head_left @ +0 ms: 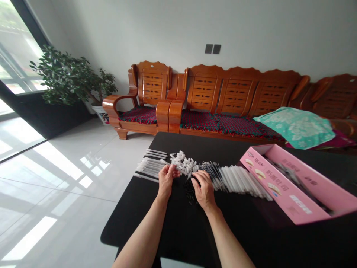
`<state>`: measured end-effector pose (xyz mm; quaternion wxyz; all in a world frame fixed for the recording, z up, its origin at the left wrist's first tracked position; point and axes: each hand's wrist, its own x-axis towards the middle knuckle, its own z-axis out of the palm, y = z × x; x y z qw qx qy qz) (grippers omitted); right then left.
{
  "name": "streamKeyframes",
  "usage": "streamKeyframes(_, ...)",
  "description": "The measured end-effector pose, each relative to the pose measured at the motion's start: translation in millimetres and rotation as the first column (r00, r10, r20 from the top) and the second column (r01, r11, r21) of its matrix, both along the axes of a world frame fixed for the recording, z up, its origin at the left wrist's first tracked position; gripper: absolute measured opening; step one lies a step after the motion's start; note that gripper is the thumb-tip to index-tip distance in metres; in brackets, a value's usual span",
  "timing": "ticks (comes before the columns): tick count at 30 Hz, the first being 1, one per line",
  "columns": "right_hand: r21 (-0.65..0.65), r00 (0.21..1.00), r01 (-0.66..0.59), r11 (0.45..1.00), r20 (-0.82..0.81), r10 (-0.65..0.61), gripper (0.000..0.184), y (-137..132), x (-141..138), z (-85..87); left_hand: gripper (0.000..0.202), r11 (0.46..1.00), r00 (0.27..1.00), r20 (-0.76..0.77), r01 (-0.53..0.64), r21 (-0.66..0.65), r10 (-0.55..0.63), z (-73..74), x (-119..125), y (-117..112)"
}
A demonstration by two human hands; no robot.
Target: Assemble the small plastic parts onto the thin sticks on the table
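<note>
Ideally, hold the pale pen piece (pixel 180 170) level and steady between your hands, and line its end up straight before you push, since a slanted push may well bend or jam such a slim part. Your left hand (pixel 167 175) has thumb and fingers pinched together around that piece, which sits over the table (pixel 178 227), just beside the heap of small white pieces (pixel 184 162). Your right hand (pixel 205 188) is half curled near the piece's other end, beside the small black parts (pixel 190 193); whether it grips anything, one cannot tell from this angle. Work with light wrists, and mind the dark refills (pixel 209 169) and the clear tubes (pixel 242 180) next to your right hand, as a knock would likely scatter those rows
</note>
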<state>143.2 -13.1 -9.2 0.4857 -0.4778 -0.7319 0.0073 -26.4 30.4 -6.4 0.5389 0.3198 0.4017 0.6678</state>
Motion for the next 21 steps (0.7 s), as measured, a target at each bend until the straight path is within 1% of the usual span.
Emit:
streamKeyframes(3, 0.029, 1.000, -0.021, 0.999, 0.005, 0.021, 0.019, 0, -8, 0.9, 0.043, 0.997, 0.996, -0.038, 0.080, 0.014, -0.080, 2.5, 4, -4)
streamKeyframes(5, 0.042, 1.000, -0.021, 0.999, 0.000, 0.021, 0.019, 0, -9, 3.2, 0.042, 0.995, 0.994, -0.050, 0.096, 0.018, -0.095, 3.4, 4, -5)
streamKeyframes(6, 0.046, 1.000, -0.020, 0.999, -0.003, 0.020, 0.018, -1, -8, 5.0, 0.042, 0.996, 0.995, -0.047, 0.085, 0.021, -0.084, 3.4, 3, -4)
streamKeyframes(7, 0.049, 1.000, -0.015, 0.999, -0.007, 0.015, 0.018, -1, -5, 7.2, 0.042, 0.998, 0.998, -0.036, 0.056, 0.025, -0.055, 3.0, 0, -3)
streamKeyframes(9, 0.054, 1.000, 0.015, 0.998, -0.020, -0.014, 0.015, -3, 6, 11.3, 0.041, 0.998, 0.999, 0.004, -0.042, 0.036, 0.042, 1.7, -7, 1)
streamKeyframes(11, 0.076, 0.996, 0.079, 0.994, -0.038, -0.076, 0.013, -4, 21, 13.3, 0.040, 0.988, 0.988, 0.049, -0.149, 0.042, 0.147, 0.6, -14, 4)
streamKeyframes(12, 0.098, 0.991, 0.129, 0.987, -0.052, -0.125, 0.012, -4, 30, 12.9, 0.040, 0.983, 0.982, 0.061, -0.181, 0.041, 0.179, 0.4, -17, 6)
streamKeyframes(14, 0.159, 0.966, 0.256, 0.954, -0.083, -0.245, 0.013, -2, 47, 9.5, 0.041, 0.979, 0.978, 0.066, -0.202, 0.040, 0.199, 0.8, -19, 6)
streamKeyframes(17, 0.218, 0.895, 0.445, 0.869, -0.076, -0.439, 0.014, 1, 67, 1.0, 0.039, 0.987, 0.988, 0.031, -0.152, 0.050, 0.151, 2.7, -16, 4)
streamKeyframes(19, 0.229, 0.844, 0.528, 0.818, -0.034, -0.535, 0.014, 1, 75, -3.9, 0.038, 0.992, 0.994, 0.012, -0.107, 0.061, 0.106, 4.1, -13, 1)
streamKeyframes(21, 0.218, 0.803, 0.581, 0.784, 0.003, -0.596, 0.014, 1, 80, -6.7, 0.037, 0.995, 0.997, 0.006, -0.072, 0.067, 0.072, 4.9, -11, -1)
